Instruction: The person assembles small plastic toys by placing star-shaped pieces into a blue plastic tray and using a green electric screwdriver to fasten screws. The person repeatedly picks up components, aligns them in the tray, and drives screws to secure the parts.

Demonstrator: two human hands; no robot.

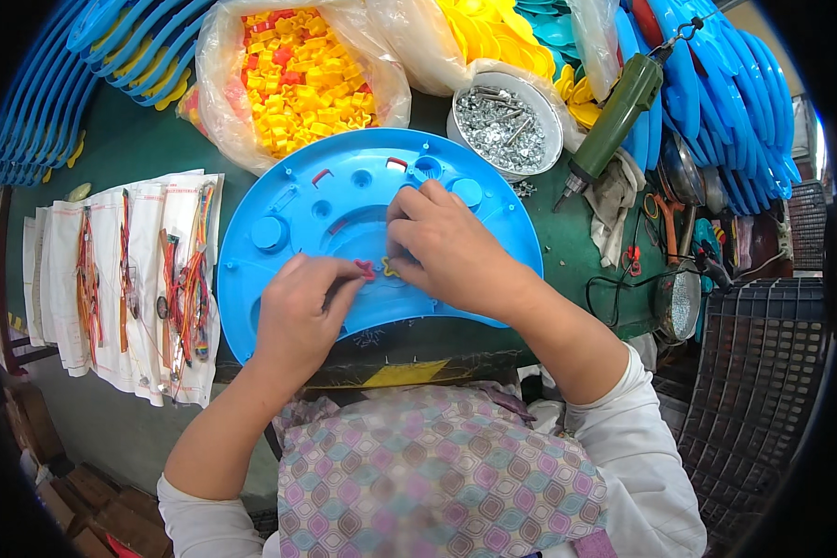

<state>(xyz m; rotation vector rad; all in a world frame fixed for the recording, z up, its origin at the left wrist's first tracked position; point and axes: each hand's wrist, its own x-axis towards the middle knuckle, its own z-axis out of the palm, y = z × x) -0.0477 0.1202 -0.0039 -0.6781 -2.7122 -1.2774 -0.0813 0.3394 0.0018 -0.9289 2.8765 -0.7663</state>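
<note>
A curved blue plastic panel [288, 209] with round bosses and holes lies on the green table in front of me. Over its near middle, my left hand [302, 302] pinches a small red plastic piece [366, 271] between thumb and fingertips. Close beside it, my right hand [442, 246] is curled with a small yellow plastic piece [388, 267] at its thumb and fingertips. Both pieces are right at the panel's surface; whether they touch it I cannot tell. Red pieces also show in slots toward the panel's far edge.
Behind the panel stand a bag [228, 121] of small yellow and red pieces and a white tub [458, 139] of screws. A green electric screwdriver [623, 116] hangs at the right. Wired parts [195, 279] lie on white sheets at left. Blue panels [716, 93] are stacked far right.
</note>
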